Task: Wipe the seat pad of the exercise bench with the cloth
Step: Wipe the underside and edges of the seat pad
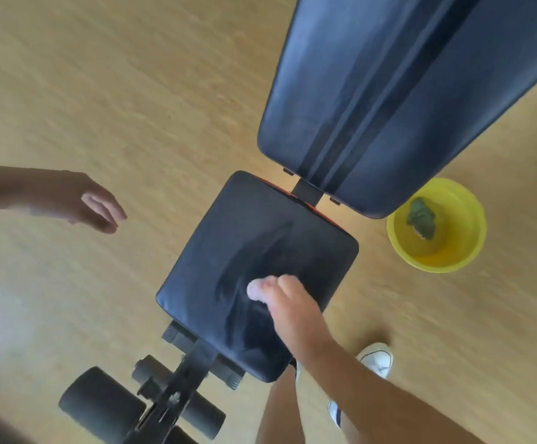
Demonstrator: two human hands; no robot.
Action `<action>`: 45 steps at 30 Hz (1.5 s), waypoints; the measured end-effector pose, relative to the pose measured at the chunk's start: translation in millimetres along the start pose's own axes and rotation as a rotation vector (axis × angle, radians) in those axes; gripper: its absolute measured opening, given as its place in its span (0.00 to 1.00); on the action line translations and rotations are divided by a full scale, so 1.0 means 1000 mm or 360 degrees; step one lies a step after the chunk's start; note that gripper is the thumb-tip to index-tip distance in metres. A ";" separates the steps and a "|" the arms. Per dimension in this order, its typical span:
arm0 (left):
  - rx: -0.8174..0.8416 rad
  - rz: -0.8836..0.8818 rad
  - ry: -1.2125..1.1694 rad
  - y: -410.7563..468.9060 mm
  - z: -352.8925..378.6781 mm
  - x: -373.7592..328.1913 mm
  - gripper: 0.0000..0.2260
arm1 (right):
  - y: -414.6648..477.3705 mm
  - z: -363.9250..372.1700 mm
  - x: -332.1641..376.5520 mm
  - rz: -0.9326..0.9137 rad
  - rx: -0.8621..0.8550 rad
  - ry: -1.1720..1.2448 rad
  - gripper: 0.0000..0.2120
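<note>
Black seat pad [254,251] of bench, centre of view, w/ streaky wipe marks across its surface. Right hand [288,307] lies on pad's near-right part, fingers curled together, pressing down; a cloth under it can't be made out (blur). Left hand [83,200] hovers over wood floor [100,91], well apart from pad, fingers loosely together, holding nothing. Backrest [404,91] beyond seat. Yellow bowl [465,251] on floor beside bench holds a green rag [422,217].

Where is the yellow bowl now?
The yellow bowl stands on the wooden floor at the right of the head view, beside the seat pad, with a green object inside.
</note>
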State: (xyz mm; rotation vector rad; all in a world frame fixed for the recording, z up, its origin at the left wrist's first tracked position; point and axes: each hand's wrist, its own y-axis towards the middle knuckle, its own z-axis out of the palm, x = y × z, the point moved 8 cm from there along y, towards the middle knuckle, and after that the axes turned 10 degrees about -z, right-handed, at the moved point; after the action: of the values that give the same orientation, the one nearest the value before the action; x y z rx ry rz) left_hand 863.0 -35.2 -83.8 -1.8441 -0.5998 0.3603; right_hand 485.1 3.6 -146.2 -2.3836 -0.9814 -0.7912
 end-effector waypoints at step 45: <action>-0.0194 -0.0044 -0.1319 0.053 0.198 0.027 0.20 | 0.065 0.022 0.077 -0.0213 0.0400 -0.0335 0.04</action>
State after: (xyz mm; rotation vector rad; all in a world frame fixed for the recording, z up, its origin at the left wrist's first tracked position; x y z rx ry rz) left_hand 794.8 120.9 -200.3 -1.7554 -1.2209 1.1109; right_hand 585.3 12.1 -123.8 -2.2311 -1.2560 -0.4367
